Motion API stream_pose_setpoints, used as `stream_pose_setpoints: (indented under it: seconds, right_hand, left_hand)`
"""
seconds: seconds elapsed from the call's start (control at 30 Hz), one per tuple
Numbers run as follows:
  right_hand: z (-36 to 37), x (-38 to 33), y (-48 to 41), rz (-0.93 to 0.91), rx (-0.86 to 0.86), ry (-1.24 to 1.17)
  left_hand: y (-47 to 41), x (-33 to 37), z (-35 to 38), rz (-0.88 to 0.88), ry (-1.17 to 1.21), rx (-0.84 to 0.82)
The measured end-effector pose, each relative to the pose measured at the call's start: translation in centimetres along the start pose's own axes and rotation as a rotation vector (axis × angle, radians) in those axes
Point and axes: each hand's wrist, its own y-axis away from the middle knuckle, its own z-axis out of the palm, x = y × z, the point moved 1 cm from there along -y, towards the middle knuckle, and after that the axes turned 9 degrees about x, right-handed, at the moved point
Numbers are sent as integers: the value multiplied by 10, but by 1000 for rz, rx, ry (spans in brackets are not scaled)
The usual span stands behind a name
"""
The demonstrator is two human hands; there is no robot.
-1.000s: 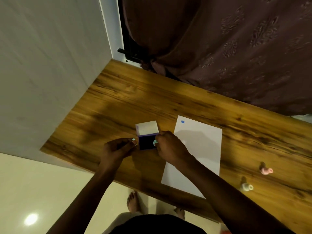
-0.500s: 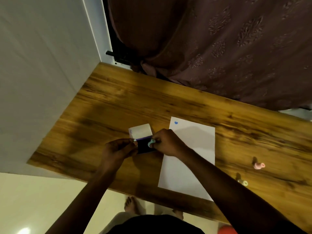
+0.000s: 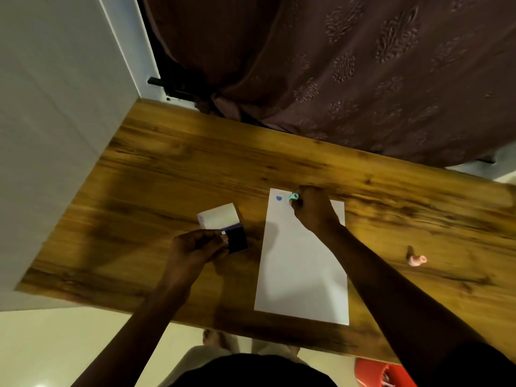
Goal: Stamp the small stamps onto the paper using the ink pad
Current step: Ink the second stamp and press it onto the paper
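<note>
A white sheet of paper [image 3: 303,263] lies on the wooden table [image 3: 173,174], with one blue stamped mark [image 3: 279,198] at its far left corner. My right hand [image 3: 312,209] is shut on a small teal stamp [image 3: 293,197] and holds it at the paper's far edge, just right of the blue mark. The open ink pad [image 3: 237,239], dark with a white lid [image 3: 218,217] folded back, sits left of the paper. My left hand [image 3: 195,248] pinches the pad's left edge. A pink stamp [image 3: 416,259] lies on the table to the right.
A white wall borders the table on the left. A dark patterned curtain [image 3: 349,65] hangs behind the far edge. A red object [image 3: 371,372] sits on the floor under the table's near right side, and my feet show below the near edge.
My right hand has left the ink pad and carried the teal stamp right and away to the paper's far edge. My left hand stays on the pad. The view has shifted.
</note>
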Motion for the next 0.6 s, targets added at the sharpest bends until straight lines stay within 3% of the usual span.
stream_pose_setpoints:
  seconds: [0.17,0.6]
  right_hand:
    - [2,-3,-1,-72,15,71]
    - [5,-6,-8,-19,-12,136]
  left_hand:
    - [-5,0,0,-12,-2,5]
    - [4,6,15,12,4,10]
